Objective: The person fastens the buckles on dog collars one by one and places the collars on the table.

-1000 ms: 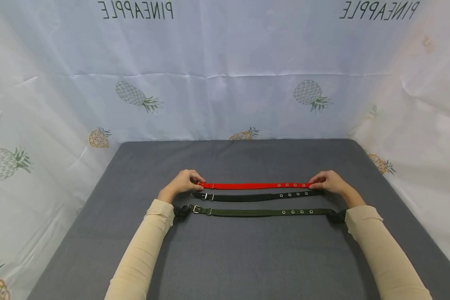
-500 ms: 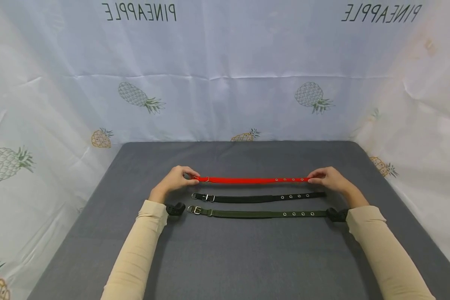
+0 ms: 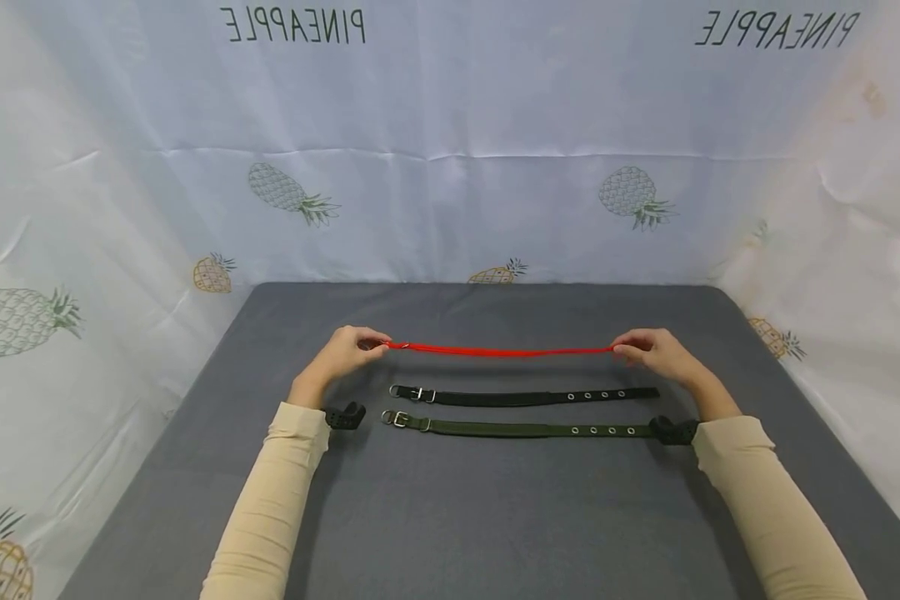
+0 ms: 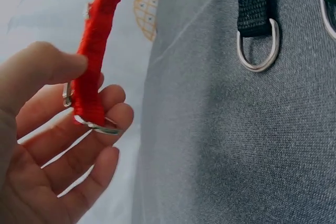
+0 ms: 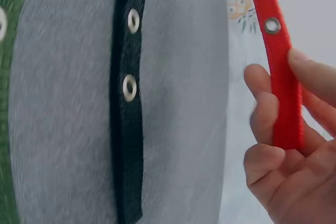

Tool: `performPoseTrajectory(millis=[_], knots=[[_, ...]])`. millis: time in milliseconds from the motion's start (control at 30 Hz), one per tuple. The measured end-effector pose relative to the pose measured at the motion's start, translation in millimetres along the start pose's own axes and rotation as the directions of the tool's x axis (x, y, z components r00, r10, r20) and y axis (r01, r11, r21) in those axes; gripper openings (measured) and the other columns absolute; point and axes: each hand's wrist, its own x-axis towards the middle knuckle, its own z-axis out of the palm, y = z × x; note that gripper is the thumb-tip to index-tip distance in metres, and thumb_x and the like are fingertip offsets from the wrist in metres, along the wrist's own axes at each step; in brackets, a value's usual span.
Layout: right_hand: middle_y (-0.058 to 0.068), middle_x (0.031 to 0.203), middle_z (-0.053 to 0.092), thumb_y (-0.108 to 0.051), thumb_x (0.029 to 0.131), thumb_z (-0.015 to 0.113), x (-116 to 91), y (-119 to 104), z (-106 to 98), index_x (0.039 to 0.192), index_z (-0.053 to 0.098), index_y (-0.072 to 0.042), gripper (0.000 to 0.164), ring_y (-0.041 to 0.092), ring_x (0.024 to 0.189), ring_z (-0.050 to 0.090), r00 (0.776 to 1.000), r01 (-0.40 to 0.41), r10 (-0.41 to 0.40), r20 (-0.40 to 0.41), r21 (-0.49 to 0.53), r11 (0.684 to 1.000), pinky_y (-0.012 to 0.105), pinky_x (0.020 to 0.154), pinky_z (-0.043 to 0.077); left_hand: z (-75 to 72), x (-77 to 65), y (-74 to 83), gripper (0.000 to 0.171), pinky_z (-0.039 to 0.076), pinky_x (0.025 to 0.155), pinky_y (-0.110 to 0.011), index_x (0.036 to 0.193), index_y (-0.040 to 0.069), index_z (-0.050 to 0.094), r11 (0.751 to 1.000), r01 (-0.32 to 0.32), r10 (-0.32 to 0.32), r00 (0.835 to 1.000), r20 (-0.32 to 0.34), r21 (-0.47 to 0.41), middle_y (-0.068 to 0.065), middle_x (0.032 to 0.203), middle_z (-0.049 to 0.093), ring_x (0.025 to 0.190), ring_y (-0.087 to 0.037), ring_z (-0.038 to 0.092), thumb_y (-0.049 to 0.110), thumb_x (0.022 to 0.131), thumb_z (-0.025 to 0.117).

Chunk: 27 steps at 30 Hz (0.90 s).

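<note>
A red collar (image 3: pixel 495 352) is stretched between both hands above the table, its thin edge facing the head view. My left hand (image 3: pixel 347 350) pinches its buckle end between thumb and fingers; in the left wrist view a metal D-ring (image 4: pixel 100 126) hangs past the fingers. The plain end with metal eyelets (image 5: pixel 272 25) is pinched by my right hand (image 3: pixel 656 352). Nearer me lies a black collar (image 3: pixel 495 400), laid straight with its buckle to the left. In front of that a dark green collar (image 3: pixel 495 429) lies parallel, its right tip hidden behind the black wrist mount.
All this is on a grey cloth-covered table (image 3: pixel 480 517). White curtains with printed pineapples (image 3: pixel 450 208) stand behind and on both sides. Black wrist mounts (image 3: pixel 345 416) hang below both wrists, close to the ends of the green collar.
Both hands have lifted the red collar off its place beside the black one and moved it away toward the back. It has turned edge-on. The black and green collars stay put.
</note>
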Motion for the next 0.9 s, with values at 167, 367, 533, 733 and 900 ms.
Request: performPoseTrajectory(millis=[167, 367, 533, 733, 900], knots=[[-0.010, 0.073, 0.067, -0.018, 0.098, 0.057, -2.5, -6.3, 1.4, 0.107, 0.067, 0.007, 0.029, 0.012, 0.061, 0.052, 0.994, 0.045, -0.042, -0.097, 0.024, 0.999, 0.023, 0.055, 0.039, 0.4, -0.7, -0.6, 0.024, 0.049, 0.068, -0.028, 0.111, 0.000, 0.070, 0.999, 0.033, -0.035, 0.997, -0.064, -0.029, -0.022, 0.102, 0.071, 0.080, -0.022, 0.062, 0.013, 0.095, 0.060], [-0.025, 0.067, 0.058, -0.021, 0.096, 0.060, -6.0, -12.4, 1.5, 0.108, 0.067, 0.007, 0.031, 0.006, 0.060, 0.048, 0.990, 0.020, -0.013, -0.143, 0.048, 0.999, 0.023, 0.055, 0.039, 0.0, -2.2, 0.3, 0.024, 0.046, 0.066, -0.025, 0.113, 0.000, 0.069, 0.997, 0.050, -0.056, 0.993, -0.100, -0.057, -0.023, 0.100, 0.071, 0.079, -0.024, 0.062, 0.014, 0.096, 0.058], [-0.028, 0.069, 0.061, -0.022, 0.093, 0.065, -9.4, -19.2, 0.2, 0.112, 0.067, 0.005, 0.033, 0.008, 0.063, 0.052, 0.985, -0.014, 0.029, -0.170, 0.086, 0.996, 0.024, 0.057, 0.042, -0.3, -5.4, 8.1, 0.024, 0.045, 0.064, -0.023, 0.116, 0.001, 0.067, 0.996, 0.037, -0.048, 0.991, -0.127, -0.084, -0.022, 0.105, 0.071, 0.077, -0.020, 0.058, 0.011, 0.094, 0.061], [-0.030, 0.074, 0.063, -0.020, 0.092, 0.066, -10.7, -34.1, 3.6, 0.114, 0.065, 0.005, 0.033, 0.003, 0.068, 0.055, 0.973, 0.028, 0.017, -0.232, 0.188, 0.982, 0.023, 0.062, 0.044, 3.8, -5.6, 20.0, 0.026, 0.040, 0.057, -0.021, 0.117, 0.001, 0.067, 0.995, -0.023, 0.007, 0.985, -0.172, -0.093, -0.021, 0.090, 0.068, 0.068, -0.016, 0.049, 0.008, 0.092, 0.064], [-0.031, 0.074, 0.059, -0.010, 0.091, 0.065, -9.8, -48.9, 9.3, 0.109, 0.065, 0.006, 0.024, 0.000, 0.065, 0.054, 0.953, 0.117, -0.050, -0.298, 0.213, 0.970, 0.019, 0.060, 0.044, 9.2, -5.1, 29.6, 0.027, 0.043, 0.060, -0.019, 0.116, 0.000, 0.067, 0.992, -0.072, 0.050, 0.977, -0.206, -0.102, -0.017, 0.082, 0.062, 0.069, -0.013, 0.053, 0.008, 0.090, 0.066]])
